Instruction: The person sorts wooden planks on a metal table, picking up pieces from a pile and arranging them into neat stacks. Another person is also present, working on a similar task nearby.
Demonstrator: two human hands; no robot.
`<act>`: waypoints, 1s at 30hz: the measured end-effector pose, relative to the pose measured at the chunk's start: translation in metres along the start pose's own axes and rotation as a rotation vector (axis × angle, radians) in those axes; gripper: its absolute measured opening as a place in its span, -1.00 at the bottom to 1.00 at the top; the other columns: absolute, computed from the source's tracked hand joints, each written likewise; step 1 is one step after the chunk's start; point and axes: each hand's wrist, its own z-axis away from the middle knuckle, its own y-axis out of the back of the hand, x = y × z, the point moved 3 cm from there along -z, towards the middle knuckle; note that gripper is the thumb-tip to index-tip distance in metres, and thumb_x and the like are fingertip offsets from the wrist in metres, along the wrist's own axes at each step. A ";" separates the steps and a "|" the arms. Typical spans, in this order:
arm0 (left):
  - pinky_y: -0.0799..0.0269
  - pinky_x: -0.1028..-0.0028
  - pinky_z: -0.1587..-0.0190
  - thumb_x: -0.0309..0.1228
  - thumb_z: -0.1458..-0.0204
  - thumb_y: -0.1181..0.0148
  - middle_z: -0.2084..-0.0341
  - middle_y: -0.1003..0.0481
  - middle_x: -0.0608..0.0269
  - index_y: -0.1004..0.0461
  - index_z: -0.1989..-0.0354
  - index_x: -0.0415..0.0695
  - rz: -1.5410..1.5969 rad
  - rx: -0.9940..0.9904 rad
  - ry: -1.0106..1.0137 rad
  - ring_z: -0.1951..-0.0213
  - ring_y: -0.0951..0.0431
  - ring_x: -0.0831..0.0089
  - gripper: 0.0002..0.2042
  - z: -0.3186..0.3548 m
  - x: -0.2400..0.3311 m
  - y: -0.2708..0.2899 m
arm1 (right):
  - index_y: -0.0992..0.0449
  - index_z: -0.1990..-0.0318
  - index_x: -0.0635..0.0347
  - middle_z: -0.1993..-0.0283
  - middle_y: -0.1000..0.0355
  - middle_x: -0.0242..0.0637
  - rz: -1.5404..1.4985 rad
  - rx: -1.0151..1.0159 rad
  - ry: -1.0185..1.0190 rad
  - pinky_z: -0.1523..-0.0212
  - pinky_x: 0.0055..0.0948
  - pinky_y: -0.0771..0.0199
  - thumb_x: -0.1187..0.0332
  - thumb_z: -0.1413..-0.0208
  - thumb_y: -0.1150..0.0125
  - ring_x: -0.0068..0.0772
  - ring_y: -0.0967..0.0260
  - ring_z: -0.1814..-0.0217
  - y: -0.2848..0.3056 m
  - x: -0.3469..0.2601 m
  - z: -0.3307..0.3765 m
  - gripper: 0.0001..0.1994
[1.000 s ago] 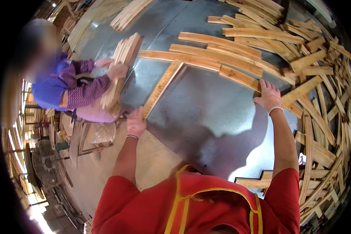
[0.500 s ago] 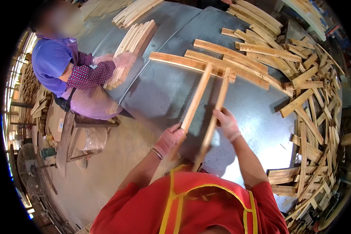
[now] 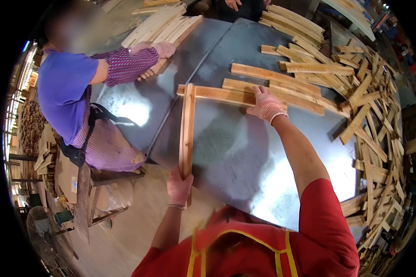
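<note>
The upright slats (image 3: 187,131) lie on the grey metal tabletop (image 3: 235,152) with their long axis running from the person toward the far side. They look like two thin wooden strips pressed side by side, though the seam between them is hard to make out. Their near end sits at the tabletop's front edge and their far end butts against the left end of a cross slat (image 3: 217,94), making an L-shaped corner. The cross slat runs left to right, tilting slightly down toward the right.

The left hand (image 3: 179,187), in a pinkish knit glove, wraps its fingers closed around the near end of the upright slats. The right hand (image 3: 266,105), gloved the same way, lies flat with fingers spread on the right end of the cross slat, covering where it meets the loose slats (image 3: 282,90) beyond.

Right of the cross slat, a big heap of slats (image 3: 374,115) fans along the tabletop's edge, too many and too overlapped to count.

Left of the upright slats, a second person (image 3: 74,92) in a blue top and striped apron rests a gloved hand (image 3: 164,48) on a stack of slats (image 3: 166,27) at the far left corner. A third person's hand is cut off at the top edge.
</note>
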 end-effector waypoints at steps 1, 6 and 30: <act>-0.61 0.23 0.05 -0.26 0.04 -0.41 0.17 -0.65 -0.02 -0.53 -0.06 -0.18 -0.060 -0.028 0.061 0.13 -0.71 0.11 -0.53 -0.008 -0.008 -0.002 | -0.18 -0.53 0.06 -0.43 -0.35 -0.08 0.097 -0.012 0.029 -0.44 -0.11 -0.35 0.01 0.05 -0.54 0.00 -0.29 -0.50 0.000 0.001 -0.015 -0.01; -0.55 0.07 0.05 -0.20 0.02 -0.41 0.15 -0.58 -0.14 -0.45 -0.03 -0.19 -0.082 -0.064 0.087 0.12 -0.63 -0.10 -0.51 -0.019 -0.006 0.002 | -0.17 -0.54 -0.02 -0.40 -0.37 -0.12 0.325 -0.281 0.080 -0.36 -0.20 -0.41 0.01 0.08 -0.52 -0.08 -0.34 -0.47 0.006 0.006 -0.044 -0.01; -0.41 0.10 -0.35 0.00 0.11 -0.53 -0.41 -0.32 -0.07 0.02 -0.60 0.02 -0.290 -0.429 -0.090 -0.35 -0.43 -0.03 0.11 0.025 0.208 -0.155 | -0.51 -0.23 0.21 -0.20 -0.53 0.13 -0.675 -0.004 0.071 -0.25 0.01 -0.48 0.16 -0.27 -0.16 0.28 -0.46 -0.26 -0.076 0.082 0.195 -0.54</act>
